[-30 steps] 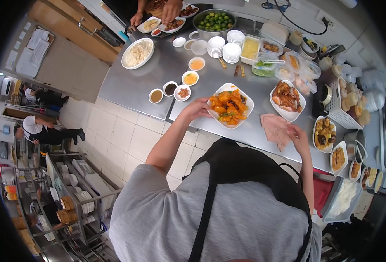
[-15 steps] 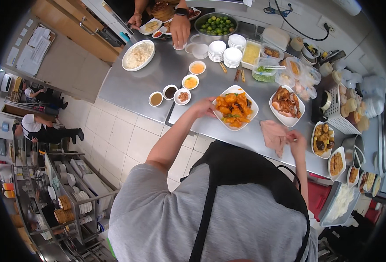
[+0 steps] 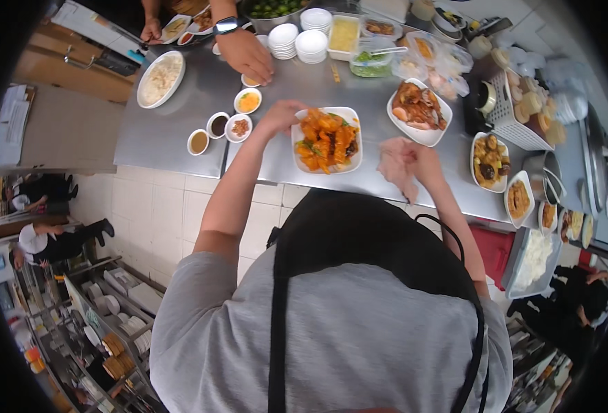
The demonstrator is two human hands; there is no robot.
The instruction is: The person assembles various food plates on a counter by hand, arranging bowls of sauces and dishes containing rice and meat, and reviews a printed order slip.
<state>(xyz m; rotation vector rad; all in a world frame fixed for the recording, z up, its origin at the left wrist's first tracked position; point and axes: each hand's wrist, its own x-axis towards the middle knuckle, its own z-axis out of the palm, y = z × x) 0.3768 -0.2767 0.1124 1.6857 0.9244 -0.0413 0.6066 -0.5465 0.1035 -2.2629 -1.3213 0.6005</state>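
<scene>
In front of me a square white plate bears chunks of orange-glazed food with dark and green bits. My left hand grips it at the upper left rim; some fingers are partly hidden by the plate. My right hand is closed on a crumpled pink cloth, which trails over the front edge of the steel counter. Just beyond the cloth is a white dish of roasted, browned meat.
A co-worker's hand reaches over small sauce cups at the far left. Beside it sit an oval rice plate and stacked white saucers. Filled dishes line the right, near a white basket. A red bin stands below.
The square plate has been turned, and my left hand now holds it at the upper left. My right hand has drawn the cloth closer together. The co-worker's hand has come over the sauce cups.
</scene>
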